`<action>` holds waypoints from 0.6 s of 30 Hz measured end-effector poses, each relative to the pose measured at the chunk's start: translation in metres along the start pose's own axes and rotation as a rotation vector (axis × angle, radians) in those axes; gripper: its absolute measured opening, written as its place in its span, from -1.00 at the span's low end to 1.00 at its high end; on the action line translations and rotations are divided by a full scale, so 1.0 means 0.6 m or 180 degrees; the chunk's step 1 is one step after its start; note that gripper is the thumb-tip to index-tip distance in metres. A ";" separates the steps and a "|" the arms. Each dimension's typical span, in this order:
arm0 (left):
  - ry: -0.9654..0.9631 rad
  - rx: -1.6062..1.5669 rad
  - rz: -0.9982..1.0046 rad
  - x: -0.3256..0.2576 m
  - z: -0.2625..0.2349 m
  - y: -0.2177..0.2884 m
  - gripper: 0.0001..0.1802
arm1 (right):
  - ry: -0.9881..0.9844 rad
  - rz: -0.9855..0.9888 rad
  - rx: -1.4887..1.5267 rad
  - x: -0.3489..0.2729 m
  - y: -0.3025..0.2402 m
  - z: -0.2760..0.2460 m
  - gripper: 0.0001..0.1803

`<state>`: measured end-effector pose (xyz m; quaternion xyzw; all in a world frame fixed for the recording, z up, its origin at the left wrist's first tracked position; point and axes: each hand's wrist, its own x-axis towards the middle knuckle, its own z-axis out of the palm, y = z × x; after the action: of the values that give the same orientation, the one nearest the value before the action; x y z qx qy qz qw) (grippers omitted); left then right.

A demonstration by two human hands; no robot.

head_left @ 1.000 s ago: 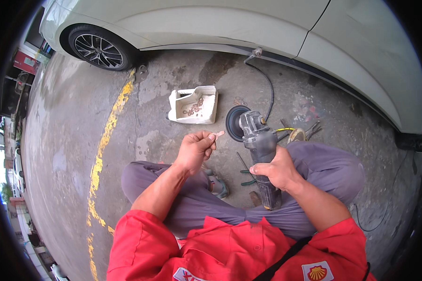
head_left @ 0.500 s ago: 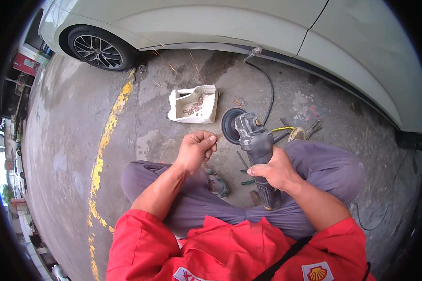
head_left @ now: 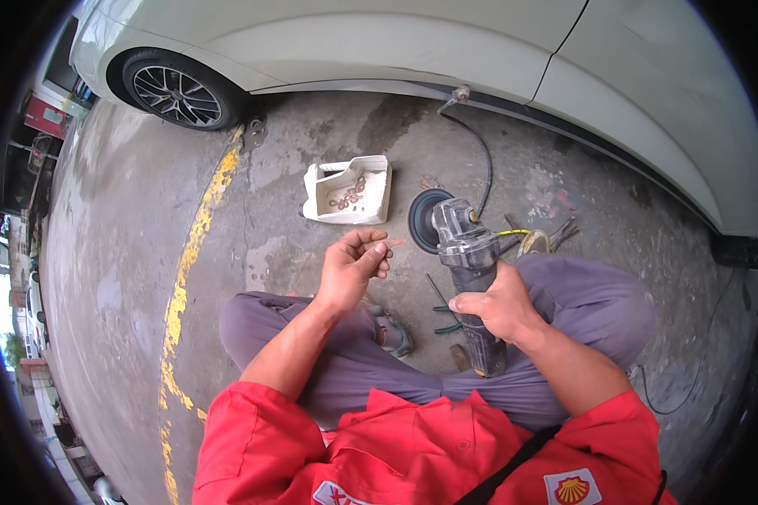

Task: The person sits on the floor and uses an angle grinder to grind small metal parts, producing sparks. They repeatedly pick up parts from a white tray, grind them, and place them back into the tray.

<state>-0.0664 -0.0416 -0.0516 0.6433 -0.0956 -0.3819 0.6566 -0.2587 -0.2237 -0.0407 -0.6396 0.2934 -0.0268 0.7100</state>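
Observation:
My right hand (head_left: 499,307) is wrapped round the body of a grey and black angle grinder (head_left: 470,252). Its dark round disc (head_left: 425,220) points away from me, toward the car. Pinched between the thumb and fingers of my left hand (head_left: 354,268) is a small, flat copper-coloured piece (head_left: 397,241); its exact kind is too small to tell. A short gap lies between this piece and the disc's edge. Beyond my left hand stands a cut-open white plastic jug (head_left: 384,195), with several copper-coloured rings (head_left: 349,194) inside.
A pale car (head_left: 379,42) spans the far side, its wheel (head_left: 177,93) at far left. A dark hose (head_left: 485,156) runs from its sill. Green-handled pliers (head_left: 447,329) lie between my legs. Metal tools (head_left: 562,232) rest near my right knee. Worn yellow paint (head_left: 177,295) marks the concrete.
The grinder has shifted slightly right, so the gap to the small piece is wider. Orange sparks seen earlier near the car are gone. My left hand has barely moved.

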 end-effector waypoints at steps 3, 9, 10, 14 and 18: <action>0.0076 -0.0224 -0.0104 0.002 -0.004 0.004 -0.80 | 0.0033 -0.0048 -0.0003 -0.001 0.002 0.001 -0.58; 0.0291 -0.0389 -0.0215 0.017 -0.014 -0.021 -0.66 | -0.0025 -0.0026 -0.0079 -0.007 -0.013 0.005 -0.56; 0.0369 -0.0283 -0.0209 0.017 -0.004 -0.022 -0.63 | -0.0022 -0.0063 -0.0136 -0.005 -0.009 0.003 -0.56; 0.0517 0.0181 0.0068 0.012 0.016 -0.028 -0.59 | 0.0000 -0.0092 -0.0233 -0.003 -0.003 0.007 -0.55; 0.0553 0.0526 0.0450 0.009 0.018 -0.036 -0.61 | -0.0073 0.0037 -0.0007 -0.001 0.003 0.008 -0.54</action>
<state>-0.0775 -0.0509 -0.0721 0.7175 -0.1147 -0.2684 0.6325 -0.2577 -0.2189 -0.0421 -0.6389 0.2890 -0.0150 0.7128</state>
